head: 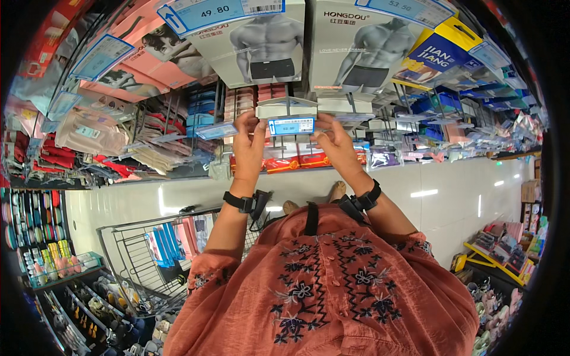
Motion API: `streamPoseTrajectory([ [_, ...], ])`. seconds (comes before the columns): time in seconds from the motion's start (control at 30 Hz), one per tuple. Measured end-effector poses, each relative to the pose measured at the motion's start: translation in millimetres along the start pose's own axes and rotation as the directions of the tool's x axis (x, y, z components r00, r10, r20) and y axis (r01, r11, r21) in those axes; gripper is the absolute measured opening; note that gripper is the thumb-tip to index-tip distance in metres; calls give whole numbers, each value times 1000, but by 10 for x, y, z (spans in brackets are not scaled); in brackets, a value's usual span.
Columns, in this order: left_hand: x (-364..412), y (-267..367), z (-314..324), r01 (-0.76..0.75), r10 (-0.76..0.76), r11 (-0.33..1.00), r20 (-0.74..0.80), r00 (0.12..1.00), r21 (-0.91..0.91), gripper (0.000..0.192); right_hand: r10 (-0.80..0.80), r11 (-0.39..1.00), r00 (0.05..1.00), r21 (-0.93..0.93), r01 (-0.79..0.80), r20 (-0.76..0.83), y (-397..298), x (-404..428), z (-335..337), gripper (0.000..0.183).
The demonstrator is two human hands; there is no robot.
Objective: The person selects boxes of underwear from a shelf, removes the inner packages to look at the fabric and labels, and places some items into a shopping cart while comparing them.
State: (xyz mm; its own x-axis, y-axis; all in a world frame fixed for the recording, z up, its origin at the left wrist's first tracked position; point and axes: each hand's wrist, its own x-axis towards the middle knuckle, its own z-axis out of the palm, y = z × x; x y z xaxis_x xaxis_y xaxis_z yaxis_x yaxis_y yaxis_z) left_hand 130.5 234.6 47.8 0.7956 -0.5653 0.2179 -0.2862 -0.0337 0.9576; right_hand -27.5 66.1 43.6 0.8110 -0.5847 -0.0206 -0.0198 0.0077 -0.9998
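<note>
Both hands are raised to a hanging display rack. A pale cardboard box [272,111] hangs there on a metal hook, behind a blue-edged price tag [291,126]. My left hand [249,140] grips the box's left end, its thumb beside the tag. At the right end my right hand [338,144] does the same, fingers bent around the side. The tag and the hands cover part of the box. Directly above hang two grey Hongdou underwear boxes, a left one [267,53] and a right one [363,58].
Pink underwear boxes [164,53] hang at the upper left, a blue and yellow box [429,55] at the upper right. Red packs [311,159] fill the lowest row. Left of my body stands a wire shopping cart [127,253] with boxes [164,244] inside. Slippers [494,307] are displayed at right.
</note>
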Motion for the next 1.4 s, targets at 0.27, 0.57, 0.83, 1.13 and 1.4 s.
streamPoseTrajectory([
  [0.27, 4, 7, 62, -199, 203, 973, -25, 979, 116, 34, -22, 1000, 999, 21, 23, -27, 12, 19, 17, 50],
  [0.57, 113, 29, 94, -264, 292, 803, 33, 956, 534, 57, 12, 1000, 1000, 13, -12, -12, 34, 51, 26, 49],
  [0.83, 203, 196, 65, -152, 127, 787, 83, 988, 598, 66, 25, 999, 1000, 38, -25, -5, 61, 96, 6, 47],
  [1.13, 218, 285, 75, -105, 68, 784, 84, 994, 612, 59, 50, 998, 999, 49, -49, -22, 64, 102, 29, 47],
  [1.4, 222, 277, 58, -181, 104, 744, 156, 982, 643, 45, 33, 998, 999, 50, -32, -25, 87, 93, 26, 46],
])
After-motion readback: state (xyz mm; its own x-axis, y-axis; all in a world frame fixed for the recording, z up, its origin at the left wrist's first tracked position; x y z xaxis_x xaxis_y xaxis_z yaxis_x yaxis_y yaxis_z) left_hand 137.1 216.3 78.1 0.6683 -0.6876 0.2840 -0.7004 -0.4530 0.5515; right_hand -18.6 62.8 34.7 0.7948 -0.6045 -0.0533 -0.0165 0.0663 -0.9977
